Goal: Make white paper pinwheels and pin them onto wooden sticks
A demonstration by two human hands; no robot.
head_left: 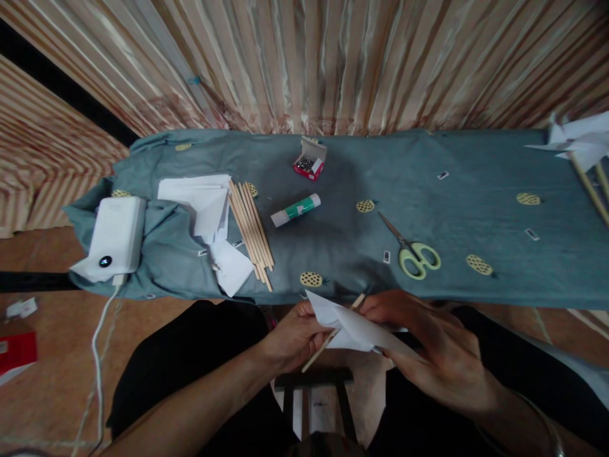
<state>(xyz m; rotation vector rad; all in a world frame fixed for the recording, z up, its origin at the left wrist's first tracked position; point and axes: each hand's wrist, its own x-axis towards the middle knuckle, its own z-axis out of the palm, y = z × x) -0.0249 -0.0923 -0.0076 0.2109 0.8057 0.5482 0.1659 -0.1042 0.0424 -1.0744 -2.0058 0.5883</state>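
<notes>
Between my hands, just off the near table edge, is a white paper pinwheel (356,329) with folded blades. A thin wooden stick (321,352) crosses it at a slant; its upper tip shows beside my right fingers. My left hand (295,336) is closed on the pinwheel's left side, close to the stick. My right hand (431,346) curls round the right side, its fingertips partly hidden by the paper. Straight ahead lie a green and white glue stick (295,210) and a small open red box of metal pins (309,162). Green-handled scissors (413,254) rest to the right.
A bundle of wooden sticks (251,235) lies beside white paper sheets (195,190) on the blue-green cloth (457,222). Farther left is a white power bank (117,235) with a cable (98,355). Finished-looking pinwheels (583,136) on sticks lie at the right edge. A striped curtain hangs behind.
</notes>
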